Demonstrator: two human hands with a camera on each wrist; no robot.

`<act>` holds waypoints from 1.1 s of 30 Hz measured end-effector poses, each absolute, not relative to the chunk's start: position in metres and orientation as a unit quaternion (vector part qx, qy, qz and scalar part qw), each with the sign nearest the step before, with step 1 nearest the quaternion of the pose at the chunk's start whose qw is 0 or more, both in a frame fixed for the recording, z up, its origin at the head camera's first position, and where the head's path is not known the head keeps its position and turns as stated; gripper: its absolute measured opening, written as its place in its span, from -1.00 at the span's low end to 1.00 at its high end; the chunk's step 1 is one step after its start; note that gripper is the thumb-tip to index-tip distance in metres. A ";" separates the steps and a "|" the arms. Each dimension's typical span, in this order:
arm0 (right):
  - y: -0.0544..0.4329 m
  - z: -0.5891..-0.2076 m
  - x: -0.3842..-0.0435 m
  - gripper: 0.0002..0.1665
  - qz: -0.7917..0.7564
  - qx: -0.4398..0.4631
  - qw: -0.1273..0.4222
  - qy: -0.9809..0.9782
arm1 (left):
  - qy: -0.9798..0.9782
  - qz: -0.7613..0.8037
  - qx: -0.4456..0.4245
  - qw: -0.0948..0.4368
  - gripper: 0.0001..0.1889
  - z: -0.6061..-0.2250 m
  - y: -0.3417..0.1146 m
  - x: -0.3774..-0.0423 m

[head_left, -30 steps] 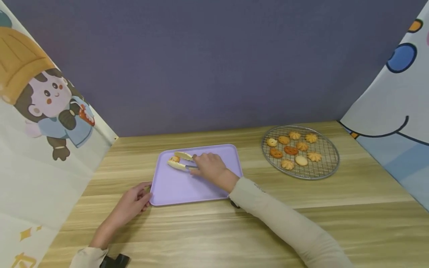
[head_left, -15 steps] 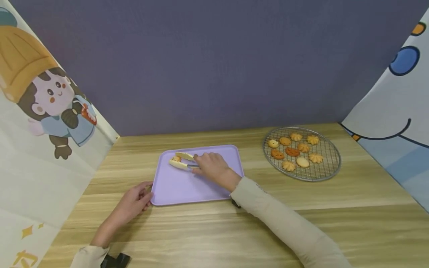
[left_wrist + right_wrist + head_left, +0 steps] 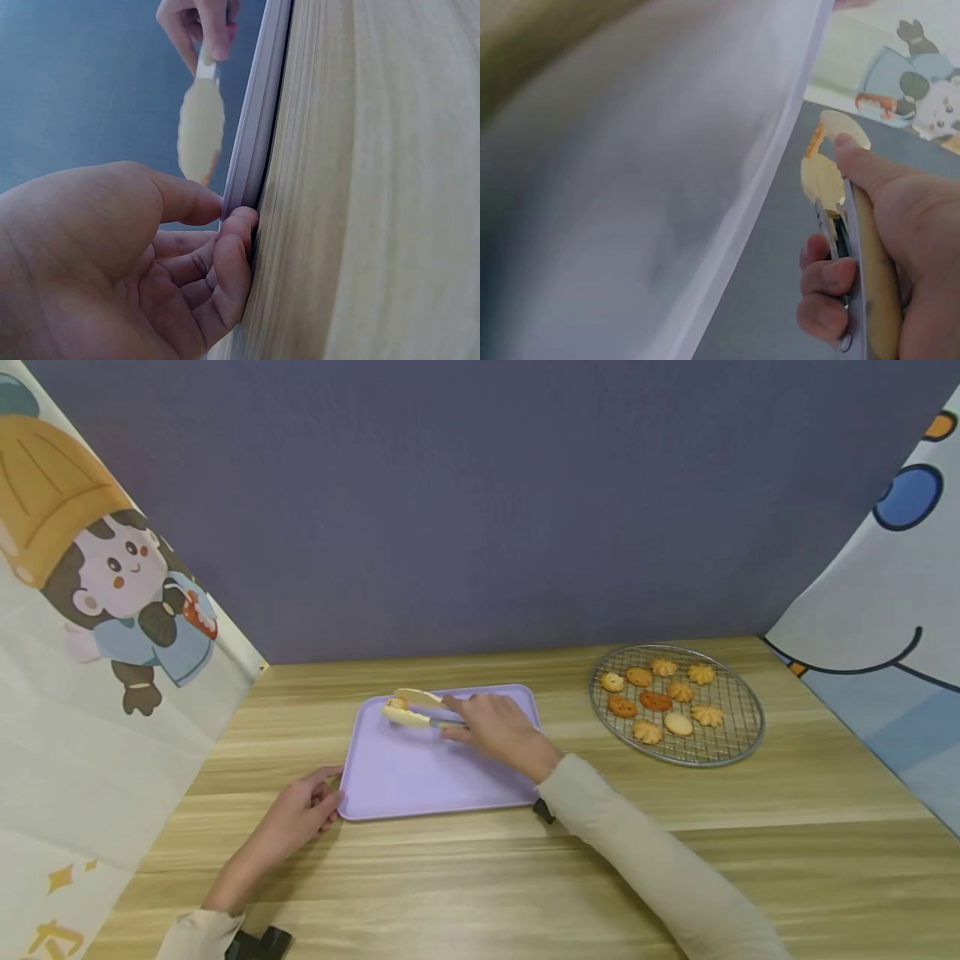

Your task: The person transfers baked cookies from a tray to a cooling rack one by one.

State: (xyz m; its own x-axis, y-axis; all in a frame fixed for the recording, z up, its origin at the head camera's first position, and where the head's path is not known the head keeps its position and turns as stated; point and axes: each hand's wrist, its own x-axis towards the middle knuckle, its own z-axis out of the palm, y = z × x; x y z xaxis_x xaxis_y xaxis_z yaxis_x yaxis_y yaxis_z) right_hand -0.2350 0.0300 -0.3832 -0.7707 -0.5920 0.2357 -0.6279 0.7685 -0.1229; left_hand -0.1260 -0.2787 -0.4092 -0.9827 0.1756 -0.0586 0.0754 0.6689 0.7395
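My right hand (image 3: 498, 727) grips a pair of tongs (image 3: 408, 718) with cream-coloured tips and metal arms over the far left part of a lilac tray (image 3: 435, 785). Between the tips sits a small golden cookie (image 3: 397, 702), its orange edge (image 3: 815, 140) showing in the right wrist view. My left hand (image 3: 298, 810) pinches the tray's near left corner, thumb at the rim (image 3: 244, 161) and fingertips against its outer side. In the left wrist view one tong tip (image 3: 201, 127) hangs beyond the thumb.
A round wire cooling rack (image 3: 727, 747) with several cookies (image 3: 678, 723) of different shapes lies to the right of the tray on the wood-grain table (image 3: 450, 885). A dark blue-grey panel (image 3: 480, 510) stands behind, with printed sheets (image 3: 45, 710) at the sides.
My right hand has moved a little right and away from me, carrying the tongs and the cookie up from the tray. The left hand has stayed at the corner.
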 end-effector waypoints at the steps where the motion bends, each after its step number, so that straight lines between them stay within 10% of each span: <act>1: 0.033 -0.382 -0.235 -0.35 0.098 0.323 0.099 -0.936 | 0.911 0.402 0.070 0.062 -0.54 -0.409 -0.279 -0.126; 33: 0.094 -0.366 -0.209 -0.30 0.096 0.360 0.164 -0.913 | 0.905 0.414 0.082 0.055 -0.53 -0.409 -0.279 -0.126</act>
